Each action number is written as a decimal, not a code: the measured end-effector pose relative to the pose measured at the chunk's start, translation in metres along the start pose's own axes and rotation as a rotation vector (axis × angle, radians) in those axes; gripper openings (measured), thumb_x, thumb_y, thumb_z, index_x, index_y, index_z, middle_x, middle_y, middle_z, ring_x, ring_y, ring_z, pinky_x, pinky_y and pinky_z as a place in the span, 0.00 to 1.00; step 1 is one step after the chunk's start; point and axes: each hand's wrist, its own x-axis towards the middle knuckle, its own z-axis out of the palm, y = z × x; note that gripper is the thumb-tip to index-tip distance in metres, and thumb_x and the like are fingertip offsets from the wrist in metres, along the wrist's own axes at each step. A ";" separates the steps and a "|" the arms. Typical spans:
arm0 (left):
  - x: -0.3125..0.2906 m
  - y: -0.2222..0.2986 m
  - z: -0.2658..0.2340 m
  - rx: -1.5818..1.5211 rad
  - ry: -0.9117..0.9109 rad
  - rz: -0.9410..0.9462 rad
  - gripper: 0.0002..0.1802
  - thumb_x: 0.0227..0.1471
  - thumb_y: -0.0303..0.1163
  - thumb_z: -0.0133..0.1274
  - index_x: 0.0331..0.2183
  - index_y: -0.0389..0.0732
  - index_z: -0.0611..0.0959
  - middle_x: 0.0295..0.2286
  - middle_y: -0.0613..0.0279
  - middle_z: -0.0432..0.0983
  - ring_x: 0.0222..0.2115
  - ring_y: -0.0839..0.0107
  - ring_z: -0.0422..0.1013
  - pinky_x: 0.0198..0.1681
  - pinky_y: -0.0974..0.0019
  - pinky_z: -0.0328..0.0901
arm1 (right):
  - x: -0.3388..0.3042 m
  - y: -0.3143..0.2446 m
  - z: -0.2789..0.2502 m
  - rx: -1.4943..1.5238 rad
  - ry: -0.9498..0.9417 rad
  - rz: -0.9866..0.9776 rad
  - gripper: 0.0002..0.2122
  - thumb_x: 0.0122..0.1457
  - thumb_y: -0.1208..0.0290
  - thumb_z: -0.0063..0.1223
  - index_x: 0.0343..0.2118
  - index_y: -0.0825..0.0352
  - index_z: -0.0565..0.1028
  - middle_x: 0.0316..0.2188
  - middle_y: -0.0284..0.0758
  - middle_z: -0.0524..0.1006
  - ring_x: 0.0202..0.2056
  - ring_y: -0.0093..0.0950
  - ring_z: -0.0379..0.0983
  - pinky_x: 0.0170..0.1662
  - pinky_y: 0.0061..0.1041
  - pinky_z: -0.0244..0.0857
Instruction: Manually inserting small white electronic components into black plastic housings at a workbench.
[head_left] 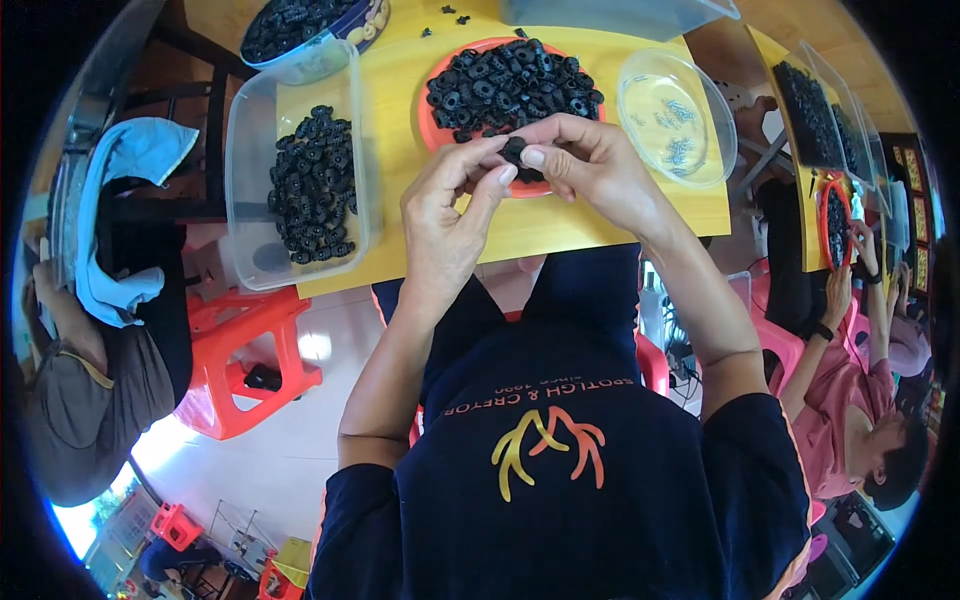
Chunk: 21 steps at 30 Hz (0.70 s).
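Note:
Both my hands meet over the near rim of a red round tray point(428, 122) heaped with small black plastic parts point(510, 85). Between their fingertips is one small black part point(513, 151), dark and roughly round. My left hand point(455, 195) pinches it from the left, thumb and fingers closed on it. From the right, my right hand point(590, 165) grips it with thumb and forefinger. Its finer shape is hidden by the fingers. To the left stands a clear plastic bin point(245, 180) holding many black round pieces point(315, 185).
A clear round tub point(632, 110) with small shiny pieces point(680, 112) sits right of the tray. A bowl of black parts point(300, 28) is at the far left, and a translucent bin point(620, 12) at the back. People sit at both sides; a red stool point(250, 350) stands left.

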 end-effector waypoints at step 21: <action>0.000 0.009 0.020 0.543 -0.116 0.369 0.17 0.47 0.15 0.57 0.42 0.36 0.81 0.34 0.53 0.75 0.34 0.62 0.75 0.38 0.64 0.69 | -0.032 0.009 -0.005 -0.095 0.170 -0.108 0.06 0.58 0.77 0.57 0.37 0.69 0.74 0.27 0.24 0.72 0.26 0.10 0.64 0.28 0.13 0.58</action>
